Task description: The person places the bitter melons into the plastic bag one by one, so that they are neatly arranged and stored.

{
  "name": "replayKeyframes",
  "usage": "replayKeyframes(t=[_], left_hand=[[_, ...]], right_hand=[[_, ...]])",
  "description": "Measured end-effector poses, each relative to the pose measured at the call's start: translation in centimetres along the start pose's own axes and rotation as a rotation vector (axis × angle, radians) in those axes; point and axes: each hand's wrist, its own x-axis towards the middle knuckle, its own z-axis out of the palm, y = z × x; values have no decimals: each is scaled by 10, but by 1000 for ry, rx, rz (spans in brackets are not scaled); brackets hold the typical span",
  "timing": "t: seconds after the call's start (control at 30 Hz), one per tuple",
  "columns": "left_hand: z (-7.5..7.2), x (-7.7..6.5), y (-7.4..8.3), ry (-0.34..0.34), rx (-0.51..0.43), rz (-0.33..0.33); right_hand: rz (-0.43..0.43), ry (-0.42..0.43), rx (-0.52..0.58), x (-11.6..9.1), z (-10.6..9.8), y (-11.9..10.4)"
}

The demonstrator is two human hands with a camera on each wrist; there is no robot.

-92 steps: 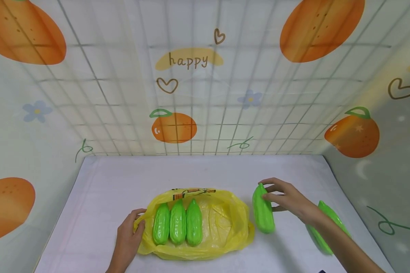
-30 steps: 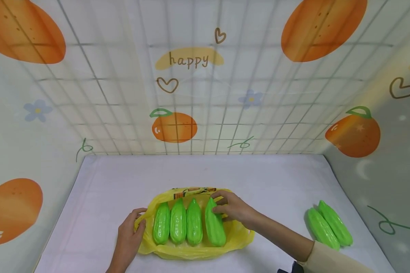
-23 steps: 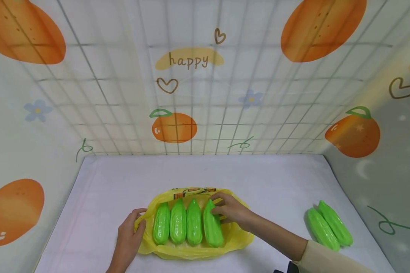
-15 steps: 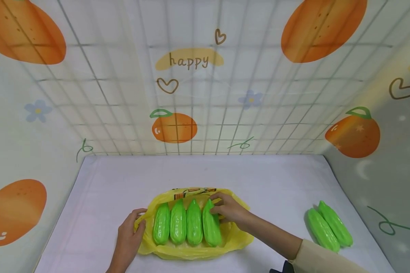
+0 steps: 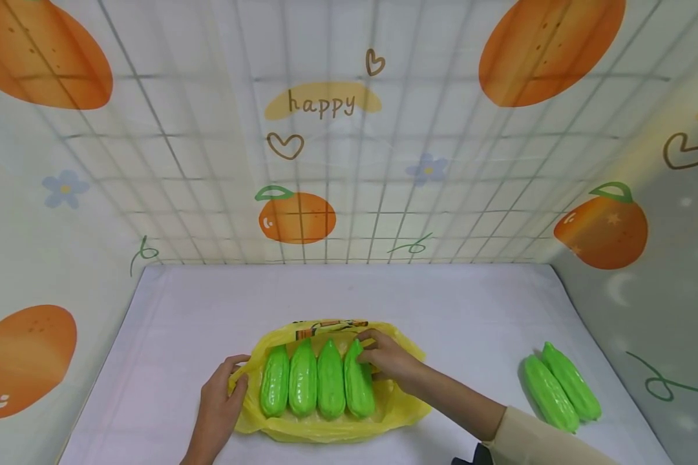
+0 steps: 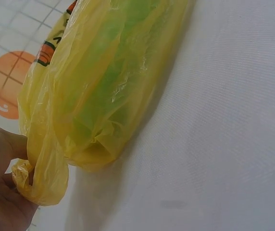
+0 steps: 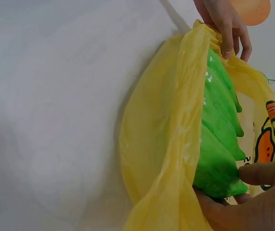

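Observation:
A yellow plastic bag (image 5: 320,433) lies on the white tabletop with its mouth spread wide. Several glossy green cucumber-like vegetables (image 5: 303,384) stand side by side in it, tapered ends toward the far side. My left hand (image 5: 223,392) holds the bag's left edge; in the left wrist view the bunched yellow plastic (image 6: 43,178) sits between thumb and fingers. Inside the bag, my right hand (image 5: 388,356) pinches the tapered end of the rightmost green vegetable (image 5: 359,391), which rests against its neighbour. In the right wrist view some right fingers are hidden behind the bag's wall.
Two more green vegetables (image 5: 558,391) lie together near the table's right edge. Printed curtains with orange patterns (image 5: 298,218) enclose the back and both sides of the white tabletop (image 5: 471,290). The right forearm in a beige sleeve (image 5: 535,439) crosses the front right.
My right hand has carried a green vegetable from right of the bag into it, then shifted it slightly left against the row. The left hand stays put.

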Motion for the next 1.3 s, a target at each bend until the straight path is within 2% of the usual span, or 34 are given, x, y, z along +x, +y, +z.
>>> replayKeyframes(t=[0.33,0.53,0.87,1.3], left_hand=[[1,0,-3,6,-9,8],[2,0,-1,-4,-16,-3],[3,0,0,-2,-16,-6],[4,2,-4,4,8,-13]], right_hand=[[-13,-14,14,-2,5,1],[-2,-8,-25,-2,7,0],[-48,28,-94,-10,8,-5],[-102,33,-178,-28,-6,-18]])
